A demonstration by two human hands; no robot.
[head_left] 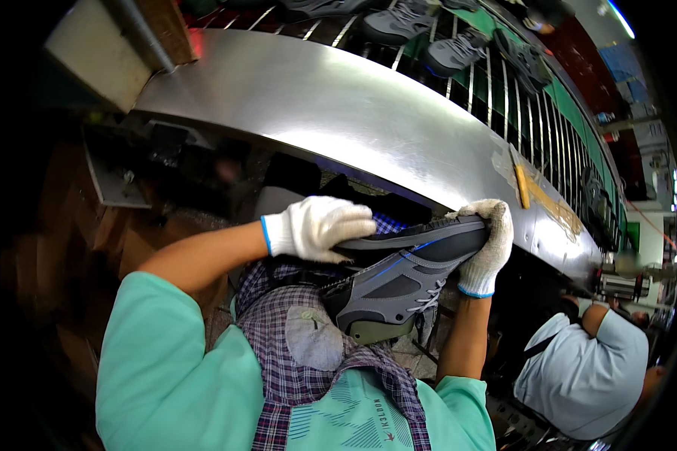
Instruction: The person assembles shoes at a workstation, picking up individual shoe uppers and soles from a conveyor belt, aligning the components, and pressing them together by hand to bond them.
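Over at left, one white-gloved left hand (316,228) spreads at the free end of one dark outsole (387,241); whether it's pinching, can't tell! Centre, one grey shoe upper (391,284) hangs beneath, sole-side up; lopsided pressure could skew that sole. Rightward, one gloved right hand (493,237) clasps the toe; then one yellow-handled tool (521,186), one co-worker (590,368).

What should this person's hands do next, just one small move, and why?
I'd probably bring the left hand down, easing the sole toward the shoe's heel. The right hand grips the toe, where sole and shoe meet, but a dark gap seems to widen between them toward the heel, and the left hand is at that end of the sole.
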